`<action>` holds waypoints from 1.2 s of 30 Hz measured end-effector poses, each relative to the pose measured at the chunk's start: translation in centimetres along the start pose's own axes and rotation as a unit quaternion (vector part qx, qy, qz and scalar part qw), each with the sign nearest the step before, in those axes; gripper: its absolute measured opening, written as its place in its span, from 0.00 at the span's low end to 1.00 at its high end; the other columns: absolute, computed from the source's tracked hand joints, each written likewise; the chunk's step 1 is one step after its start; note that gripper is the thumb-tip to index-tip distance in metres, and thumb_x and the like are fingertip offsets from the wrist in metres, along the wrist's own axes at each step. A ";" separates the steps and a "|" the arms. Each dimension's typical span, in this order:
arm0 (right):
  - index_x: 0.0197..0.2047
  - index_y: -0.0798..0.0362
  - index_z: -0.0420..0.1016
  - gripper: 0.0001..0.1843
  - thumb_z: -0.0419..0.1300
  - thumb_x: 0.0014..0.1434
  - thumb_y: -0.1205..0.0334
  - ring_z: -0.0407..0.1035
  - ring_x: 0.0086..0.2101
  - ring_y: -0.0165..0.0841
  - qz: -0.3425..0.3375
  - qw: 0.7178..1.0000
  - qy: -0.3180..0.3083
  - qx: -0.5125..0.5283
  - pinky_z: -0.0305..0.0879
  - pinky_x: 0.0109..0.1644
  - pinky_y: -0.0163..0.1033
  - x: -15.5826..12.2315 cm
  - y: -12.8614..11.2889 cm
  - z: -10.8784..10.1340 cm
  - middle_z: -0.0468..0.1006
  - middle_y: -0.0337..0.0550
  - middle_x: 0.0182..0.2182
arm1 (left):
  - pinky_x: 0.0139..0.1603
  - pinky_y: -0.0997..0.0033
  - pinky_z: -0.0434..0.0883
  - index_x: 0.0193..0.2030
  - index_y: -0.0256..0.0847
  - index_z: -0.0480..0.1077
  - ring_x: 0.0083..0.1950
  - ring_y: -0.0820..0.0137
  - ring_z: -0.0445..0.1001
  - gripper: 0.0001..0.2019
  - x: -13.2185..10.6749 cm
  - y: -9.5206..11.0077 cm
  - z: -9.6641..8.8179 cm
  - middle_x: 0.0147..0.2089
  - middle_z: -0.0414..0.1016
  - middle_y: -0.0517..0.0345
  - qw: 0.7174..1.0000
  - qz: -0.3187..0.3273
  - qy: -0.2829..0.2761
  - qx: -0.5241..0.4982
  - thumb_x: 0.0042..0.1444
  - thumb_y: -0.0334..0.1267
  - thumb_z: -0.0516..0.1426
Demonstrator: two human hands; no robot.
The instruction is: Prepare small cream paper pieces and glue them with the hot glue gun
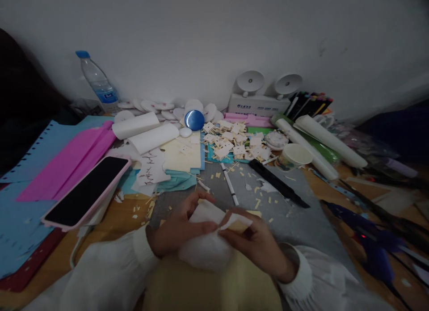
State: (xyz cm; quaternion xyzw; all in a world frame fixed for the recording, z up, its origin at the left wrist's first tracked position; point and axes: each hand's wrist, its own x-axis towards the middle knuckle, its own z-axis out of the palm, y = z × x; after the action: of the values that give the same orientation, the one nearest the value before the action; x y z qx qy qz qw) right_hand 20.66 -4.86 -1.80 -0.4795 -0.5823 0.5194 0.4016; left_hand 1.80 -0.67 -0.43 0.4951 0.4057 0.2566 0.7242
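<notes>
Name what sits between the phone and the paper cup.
Head view, phone to paper cup: scribbled white paper, blue sheets, a white pen, a black pen, loose scraps.

The widest free stretch is the bare grey mat [301, 230] right of the right hand [258, 244], strewn with flat scraps. Ahead of the pinched white paper [214, 228], a white pen [229, 185] and a black marker [278, 183] lie across the way, a paper cup [295, 157] and a heap of small cards [234, 143] behind them. A phone [87, 190] blocks the left; dark feathers [365, 239] crowd the right edge.
</notes>
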 end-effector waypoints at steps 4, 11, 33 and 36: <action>0.31 0.52 0.74 0.05 0.62 0.57 0.61 0.68 0.31 0.31 -0.066 0.997 -0.003 -0.047 0.63 0.35 0.33 0.0 -0.2 -0.1 0.74 0.39 0.29 | 0.33 0.75 0.66 0.47 0.45 0.59 0.34 0.72 0.68 0.24 0.1 -0.4 -0.1 0.35 0.69 0.64 0.999 -0.009 -0.005 -0.030 0.46 0.40 0.65; 0.30 0.52 0.71 0.08 0.64 0.53 0.58 0.67 0.26 0.28 0.010 0.999 0.027 0.027 0.64 0.30 0.31 -0.2 0.1 0.0 0.72 0.36 0.26 | 0.31 0.75 0.66 0.51 0.45 0.60 0.32 0.73 0.68 0.27 0.2 -0.3 -0.2 0.34 0.70 0.63 0.994 -0.039 -0.016 -0.102 0.45 0.42 0.65; 0.27 0.54 0.67 0.23 0.62 0.50 0.40 0.59 0.21 0.25 0.124 0.987 -0.044 0.088 0.56 0.23 0.31 0.3 0.3 -1.0 0.65 0.33 0.19 | 0.30 0.76 0.67 0.48 0.46 0.63 0.31 0.72 0.69 0.18 -0.4 0.6 -0.5 0.35 0.68 0.63 0.996 0.021 0.014 0.091 0.51 0.44 0.59; 0.27 0.54 0.67 0.22 0.62 0.52 0.42 0.59 0.21 0.25 0.118 0.987 -0.069 0.084 0.55 0.23 0.31 0.2 0.2 -1.0 0.65 0.34 0.19 | 0.27 0.77 0.66 0.48 0.46 0.63 0.29 0.72 0.68 0.16 -0.5 0.5 -0.5 0.33 0.68 0.63 0.988 0.029 0.036 0.147 0.53 0.45 0.57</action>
State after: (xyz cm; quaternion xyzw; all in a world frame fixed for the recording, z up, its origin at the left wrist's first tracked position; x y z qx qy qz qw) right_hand 21.61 -4.45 -1.90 -0.4727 -0.5021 0.6419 0.3354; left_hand 1.18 -0.59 0.09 0.5981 0.4500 0.2333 0.6208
